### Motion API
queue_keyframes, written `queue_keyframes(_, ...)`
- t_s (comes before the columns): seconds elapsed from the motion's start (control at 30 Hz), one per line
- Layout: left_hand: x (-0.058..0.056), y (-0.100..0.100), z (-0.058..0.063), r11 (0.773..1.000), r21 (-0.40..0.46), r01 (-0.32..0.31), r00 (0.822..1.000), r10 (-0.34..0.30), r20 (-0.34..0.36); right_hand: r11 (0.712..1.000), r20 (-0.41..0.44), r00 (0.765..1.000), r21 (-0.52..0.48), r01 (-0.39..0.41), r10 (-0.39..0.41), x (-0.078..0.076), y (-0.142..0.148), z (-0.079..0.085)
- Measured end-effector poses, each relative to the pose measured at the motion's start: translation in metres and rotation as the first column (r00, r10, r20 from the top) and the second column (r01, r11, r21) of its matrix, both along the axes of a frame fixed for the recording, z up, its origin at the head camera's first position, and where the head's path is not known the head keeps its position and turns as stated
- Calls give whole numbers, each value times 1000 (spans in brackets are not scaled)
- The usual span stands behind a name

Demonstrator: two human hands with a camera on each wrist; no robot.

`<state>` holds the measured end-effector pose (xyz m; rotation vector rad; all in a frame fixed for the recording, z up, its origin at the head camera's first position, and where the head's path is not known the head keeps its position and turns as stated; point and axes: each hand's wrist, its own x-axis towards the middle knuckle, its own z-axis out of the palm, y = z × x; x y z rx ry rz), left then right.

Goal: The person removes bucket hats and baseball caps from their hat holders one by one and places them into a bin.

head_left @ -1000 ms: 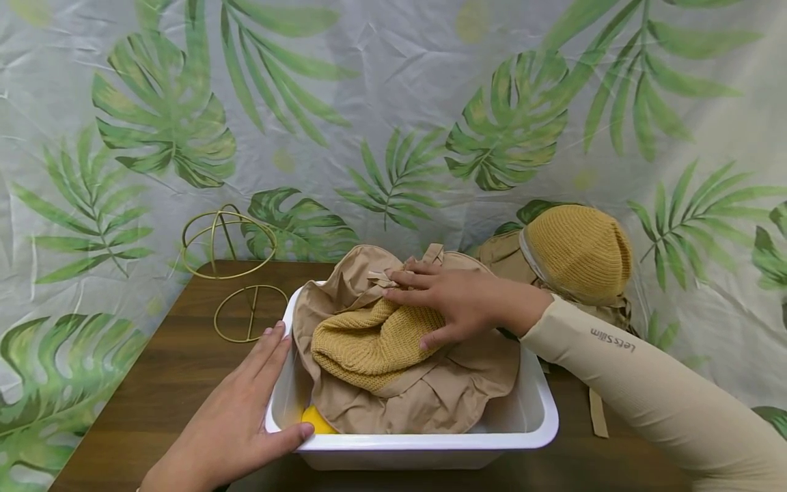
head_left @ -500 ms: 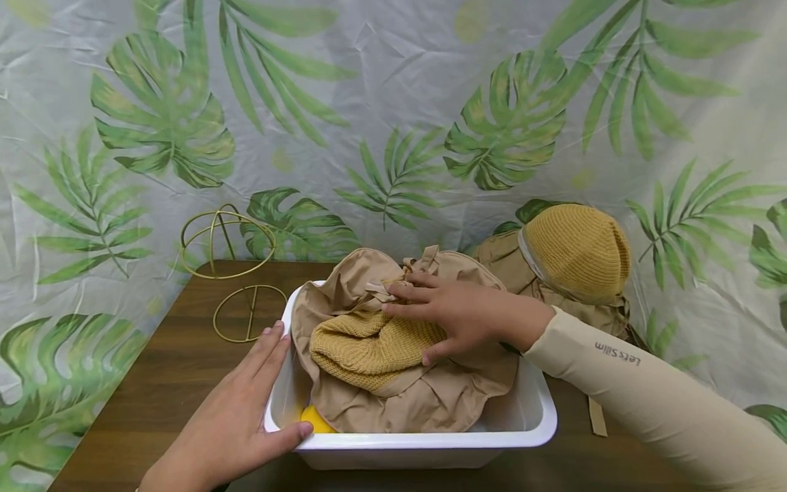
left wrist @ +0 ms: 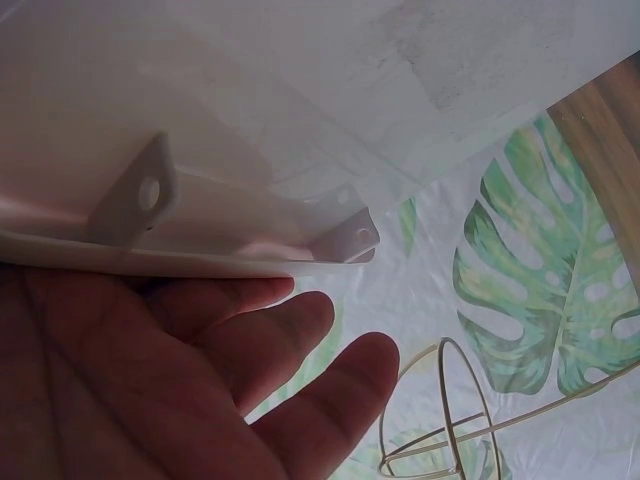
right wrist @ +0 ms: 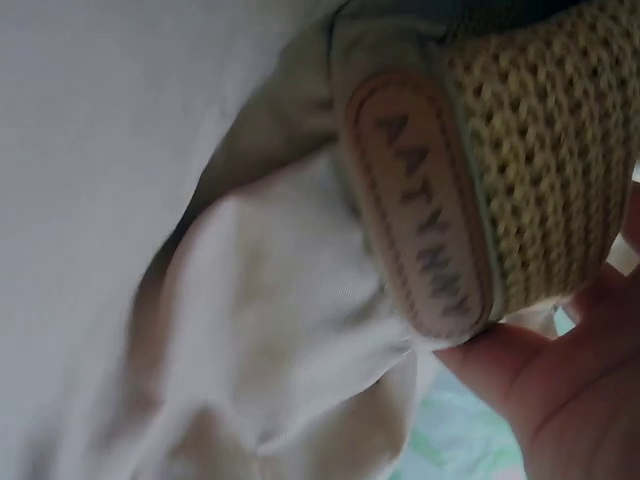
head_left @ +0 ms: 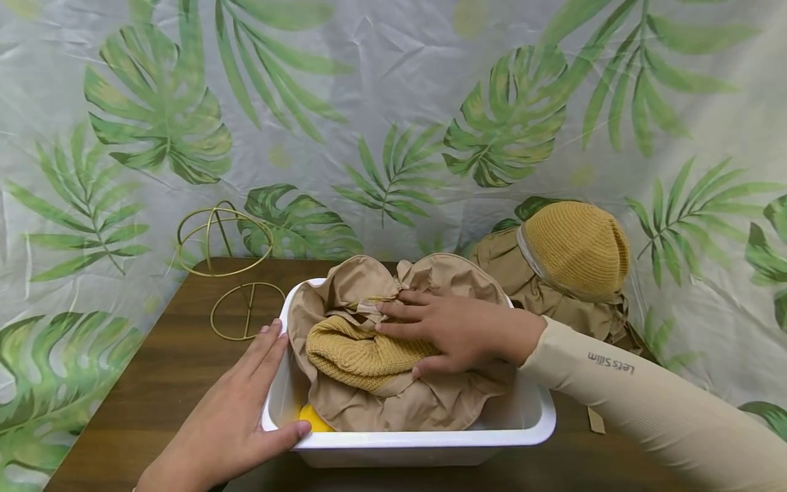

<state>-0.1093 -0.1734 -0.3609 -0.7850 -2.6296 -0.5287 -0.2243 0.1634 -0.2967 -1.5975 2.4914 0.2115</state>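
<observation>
A sun hat with a wide tan brim and a mustard knitted crown lies in a white plastic tub. My right hand presses down on the hat with spread, fairly straight fingers. In the right wrist view, its thumb touches the hat beside a brown lettered patch. My left hand rests along the tub's left rim, thumb over the front corner. The left wrist view has those fingers extended beneath the rim. Something yellow shows under the brim; the rest of it is hidden.
Another mustard-and-tan hat sits raised behind the tub, at the right; its support is hidden. A gold wire stand with two rings is at the table's back left. The dark wooden table backs onto a leaf-print curtain.
My right hand has moved down and slightly toward me, pushing the hat's back brim lower into the tub. The left hand stays on the rim.
</observation>
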Motion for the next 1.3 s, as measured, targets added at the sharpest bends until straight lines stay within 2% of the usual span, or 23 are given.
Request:
queue_keyframes(0.3, -1, 0, -1, 1000, -5, 6, 1000, -6, -21, 993, 19, 997, 96, 73, -75, 4, -16, -12)
queue_keyframes(0.53, -1, 0, -3, 1000, 2, 5, 1000, -5, -14, 984, 26, 996, 156, 83, -88, 5, -24, -25)
queue_keyframes(0.73, -1, 1, -2, 1000, 0, -17, 1000, 17, 22, 973, 88, 990, 209, 93, -113, 4, -29, -33)
queue_keyframes(0.9, -1, 1, -2, 1000, 3, -14, 1000, 14, 6, 959, 107, 984, 261, 110, -142, 5, -30, -38)
queue_keyframes(1.03, -1, 1, -2, 1000, -2, -6, 1000, 6, -5, 952, 152, 974, 281, 122, -170, 4, -30, -41)
queue_keyframes(1.17, 0, 1, -1, 1000, -2, -7, 1000, 7, 3, 953, 237, 949, 269, 139, -205, 1, -30, -41)
queue_keyframes(1.3, 0, 1, -1, 1000, 0, -11, 1000, 11, 6, 953, 279, 934, 264, 149, -223, -3, -31, -42)
